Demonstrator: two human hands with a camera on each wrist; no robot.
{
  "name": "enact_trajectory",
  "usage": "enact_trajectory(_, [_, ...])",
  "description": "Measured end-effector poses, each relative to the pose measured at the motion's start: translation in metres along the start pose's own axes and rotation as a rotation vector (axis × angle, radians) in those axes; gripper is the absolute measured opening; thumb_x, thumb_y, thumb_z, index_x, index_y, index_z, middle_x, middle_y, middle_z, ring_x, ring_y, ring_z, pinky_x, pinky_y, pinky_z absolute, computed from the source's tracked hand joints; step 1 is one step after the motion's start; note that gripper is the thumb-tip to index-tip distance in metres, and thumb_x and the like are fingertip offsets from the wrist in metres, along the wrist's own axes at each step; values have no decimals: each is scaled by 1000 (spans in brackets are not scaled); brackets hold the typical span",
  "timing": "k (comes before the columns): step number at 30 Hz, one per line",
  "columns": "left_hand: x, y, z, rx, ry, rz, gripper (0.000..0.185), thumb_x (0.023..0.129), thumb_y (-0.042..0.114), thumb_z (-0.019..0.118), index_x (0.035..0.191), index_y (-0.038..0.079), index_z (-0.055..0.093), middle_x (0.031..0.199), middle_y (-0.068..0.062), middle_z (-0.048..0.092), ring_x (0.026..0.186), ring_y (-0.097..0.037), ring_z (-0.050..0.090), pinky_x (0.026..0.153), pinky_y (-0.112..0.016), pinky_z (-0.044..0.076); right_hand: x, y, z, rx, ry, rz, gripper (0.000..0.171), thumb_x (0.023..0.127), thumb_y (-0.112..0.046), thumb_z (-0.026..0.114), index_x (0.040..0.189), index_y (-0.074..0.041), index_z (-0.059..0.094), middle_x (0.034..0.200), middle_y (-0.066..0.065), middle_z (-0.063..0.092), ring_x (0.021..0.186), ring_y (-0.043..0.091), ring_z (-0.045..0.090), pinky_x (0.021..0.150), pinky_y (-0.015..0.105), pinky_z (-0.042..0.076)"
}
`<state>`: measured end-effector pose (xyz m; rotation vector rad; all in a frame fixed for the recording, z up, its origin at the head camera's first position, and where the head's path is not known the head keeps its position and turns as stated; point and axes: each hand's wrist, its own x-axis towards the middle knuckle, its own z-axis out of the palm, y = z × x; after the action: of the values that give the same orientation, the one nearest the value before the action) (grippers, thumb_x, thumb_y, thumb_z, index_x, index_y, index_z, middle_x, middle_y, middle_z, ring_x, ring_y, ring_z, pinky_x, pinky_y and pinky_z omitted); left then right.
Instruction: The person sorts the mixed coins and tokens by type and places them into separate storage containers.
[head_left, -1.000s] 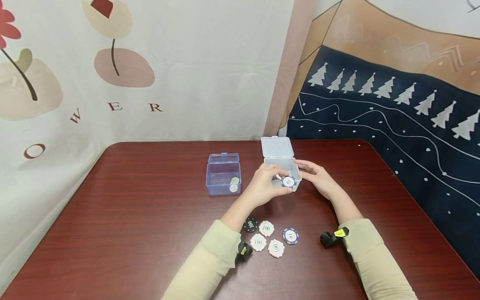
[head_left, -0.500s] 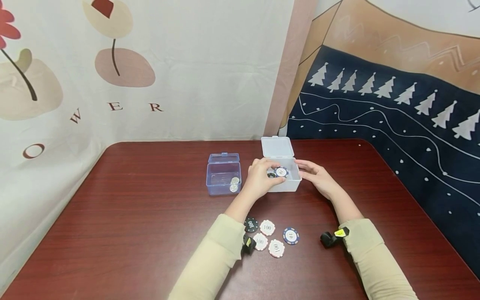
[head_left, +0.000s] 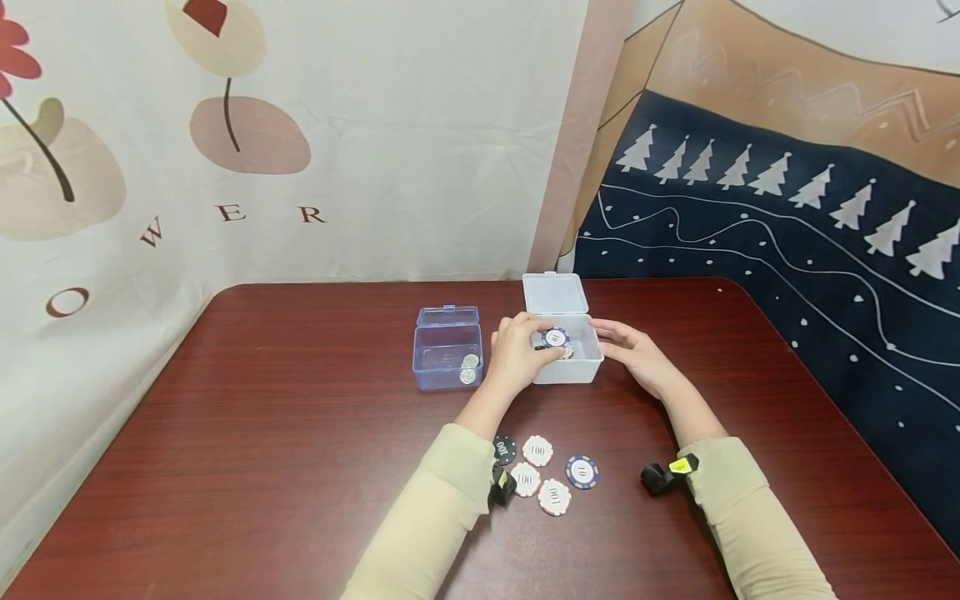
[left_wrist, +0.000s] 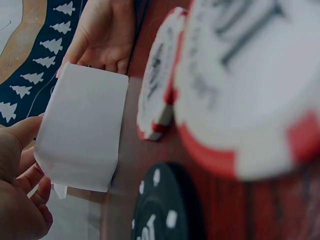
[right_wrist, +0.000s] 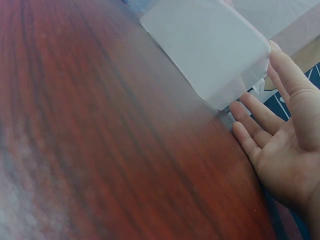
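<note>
A white plastic box (head_left: 570, 367) stands open on the dark red table (head_left: 300, 467), its lid (head_left: 554, 292) tipped back. My left hand (head_left: 550, 347) pinches a blue-and-white chip (head_left: 555, 337) just inside the box's opening, above other chips. My right hand (head_left: 611, 337) lies with straight fingers against the box's right side. In the right wrist view that right hand (right_wrist: 257, 117) is open, fingertips at the white box (right_wrist: 210, 50). In the left wrist view the white box (left_wrist: 82, 132) sits between the left hand (left_wrist: 20, 200) and the right hand (left_wrist: 105, 35).
A blue clear box (head_left: 447, 354) with two small coins stands open left of the white one. Near my forearms lie loose chips: a black chip (head_left: 504, 448), three white-and-red chips (head_left: 537, 451) and a blue chip (head_left: 581, 471). Patterned cloths hang behind the table.
My left hand carried the blue-and-white chip from the box's front edge back and down into its opening. The right hand stayed against the box.
</note>
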<state>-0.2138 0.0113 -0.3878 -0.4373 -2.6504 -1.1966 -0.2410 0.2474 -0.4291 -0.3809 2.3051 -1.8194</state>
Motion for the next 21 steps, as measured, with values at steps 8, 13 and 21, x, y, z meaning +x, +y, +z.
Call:
enact_trajectory(8, [0, -3, 4, -14, 20, -33, 41, 78, 27, 80, 115, 13, 71, 115, 0, 63, 101, -22, 48, 86, -39, 34, 0, 0, 0, 7, 1, -6, 52, 94, -20, 62, 141, -6, 45, 142, 17, 44, 129, 31, 41, 107, 51, 27])
enact_trajectory(13, [1, -3, 6, -6, 24, -44, 41, 78, 27, 81, 115, 13, 71, 116, -1, 63, 102, -22, 49, 84, -39, 35, 0, -1, 0, 5, 2, -7, 53, 94, -21, 63, 141, -6, 45, 142, 17, 44, 129, 30, 40, 107, 51, 27])
enact_trajectory(21, [1, -2, 6, -1, 26, -59, 42, 77, 27, 81, 115, 12, 71, 117, 0, 63, 104, -22, 50, 86, -40, 35, 0, -2, 1, -3, 7, -7, 50, 95, -18, 61, 141, -6, 46, 141, 18, 45, 128, 29, 42, 106, 51, 28])
